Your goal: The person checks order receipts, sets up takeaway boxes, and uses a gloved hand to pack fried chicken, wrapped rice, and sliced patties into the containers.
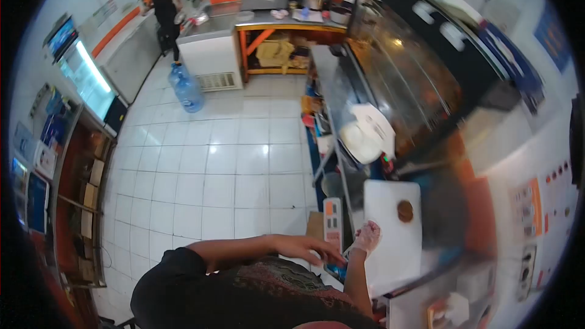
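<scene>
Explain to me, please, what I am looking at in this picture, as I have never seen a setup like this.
There is no robot here: a camera worn on a person's head looks forward and down, and its picture has curved, dark edges. The dark shirt at the bottom is the wearer's own. The bare left hand reaches across, fingers loosely extended, near the right wrist. The right hand seems to wear a clear glove; its fingers are curled, and I cannot tell whether it holds anything. Beside it, a round brown item lies on a white board. Another person stands far across the room.
</scene>
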Demonstrator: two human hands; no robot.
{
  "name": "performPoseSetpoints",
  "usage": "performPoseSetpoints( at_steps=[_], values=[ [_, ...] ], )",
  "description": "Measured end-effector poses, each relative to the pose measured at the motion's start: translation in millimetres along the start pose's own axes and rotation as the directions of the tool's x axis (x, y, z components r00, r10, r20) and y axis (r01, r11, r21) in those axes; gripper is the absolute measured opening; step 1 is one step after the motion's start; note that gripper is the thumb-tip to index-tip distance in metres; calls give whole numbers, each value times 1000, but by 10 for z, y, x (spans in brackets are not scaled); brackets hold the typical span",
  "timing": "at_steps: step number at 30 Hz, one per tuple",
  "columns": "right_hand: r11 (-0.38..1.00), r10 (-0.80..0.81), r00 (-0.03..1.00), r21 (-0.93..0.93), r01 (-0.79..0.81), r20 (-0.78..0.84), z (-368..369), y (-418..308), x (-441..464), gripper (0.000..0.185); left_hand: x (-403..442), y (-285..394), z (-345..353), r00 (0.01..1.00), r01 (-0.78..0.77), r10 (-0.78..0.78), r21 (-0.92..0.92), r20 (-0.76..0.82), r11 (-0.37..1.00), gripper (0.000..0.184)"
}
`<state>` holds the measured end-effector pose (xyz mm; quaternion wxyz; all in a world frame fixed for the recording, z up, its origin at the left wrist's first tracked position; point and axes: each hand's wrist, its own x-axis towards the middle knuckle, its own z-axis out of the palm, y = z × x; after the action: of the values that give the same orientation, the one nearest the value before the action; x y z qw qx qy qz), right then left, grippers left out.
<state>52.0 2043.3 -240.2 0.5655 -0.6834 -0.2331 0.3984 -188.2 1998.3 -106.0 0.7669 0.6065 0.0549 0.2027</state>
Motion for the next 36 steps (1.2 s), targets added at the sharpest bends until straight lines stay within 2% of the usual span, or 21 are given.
performPoseSetpoints(
  at_steps=[2,3,4,6,7,9,12,14,16,17,18,20,21,25,27,30,31,32,34,35,36],
  values=[
    [970,116,993,212,-118,24,751,-137,-9,16,-56,984,-1,950,-264,253,35,184,964,47],
    [990,79,993,111,-88,82,1079,-291,-98,17,-27,1394,-19,856,-411,387,-4,342,912,41],
    [991,76,992,106,-86,101,1387,-308,-136,17,-10,1717,-73,716,-540,500,-66,488,839,35],
    [984,90,972,128,-120,215,1952,-320,-141,16,49,2175,-291,552,-626,544,-117,632,771,34],
    [992,115,961,24,-125,252,2198,-329,-92,14,69,2352,-459,502,-652,548,-123,669,748,34],
    [994,111,957,-23,-109,266,2664,-236,40,13,78,2608,-888,435,-685,543,-128,719,718,33],
    [986,147,943,-120,-115,298,3364,-50,430,11,57,2926,-1696,391,-713,517,-105,762,693,32],
    [979,171,927,-163,-122,334,4066,-41,750,11,2,3150,-2312,392,-726,492,-67,778,684,32],
    [920,345,922,-256,-296,174,4811,-151,1037,7,-61,3408,-2965,405,-735,476,-33,781,678,32],
    [907,406,899,-196,-374,163,5208,-409,1106,7,-99,3547,-3283,412,-739,469,-15,781,674,32],
    [907,405,897,-199,-370,177,5607,-653,1220,7,-142,3702,-3600,419,-743,465,0,779,669,32],
    [952,301,871,-171,-253,388,6407,-1008,1389,8,-241,4011,-4206,444,-742,456,31,772,670,32],
    [998,61,850,-16,-62,524,6810,-1040,1465,10,-290,4159,-4497,455,-739,450,44,768,672,32],
    [999,-44,825,50,19,563,8545,-1502,1822,13,-625,4691,-5629,476,-749,440,88,761,657,33],
    [992,-126,737,61,114,664,9298,-1742,1828,15,-840,4894,-6224,500,-747,424,129,755,652,34],
    [993,-91,693,11,120,715,10412,-1609,2044,16,-1298,5144,-7167,546,-742,392,211,740,636,35],
    [993,-87,699,9,115,710,10683,-1475,2101,16,-1493,5218,-7506,573,-741,395,248,718,624,35],
    [990,-24,699,-83,118,715,10918,-1380,2168,16,-1711,5294,-7870,615,-736,406,306,676,604,36],
    [983,5,695,-131,128,719,11750,-1546,2326,16,-2254,5435,-8651,743,-667,430,518,513,535,30],
    [978,82,708,-193,77,701,12000,-1686,2352,16,-2481,5489,-8931,784,-616,469,600,406,511,27],
    [965,167,721,-262,21,673,12177,-1754,2406,16,-2729,5787,-9285,866,-484,416,669,276,563,22]
  ],
)
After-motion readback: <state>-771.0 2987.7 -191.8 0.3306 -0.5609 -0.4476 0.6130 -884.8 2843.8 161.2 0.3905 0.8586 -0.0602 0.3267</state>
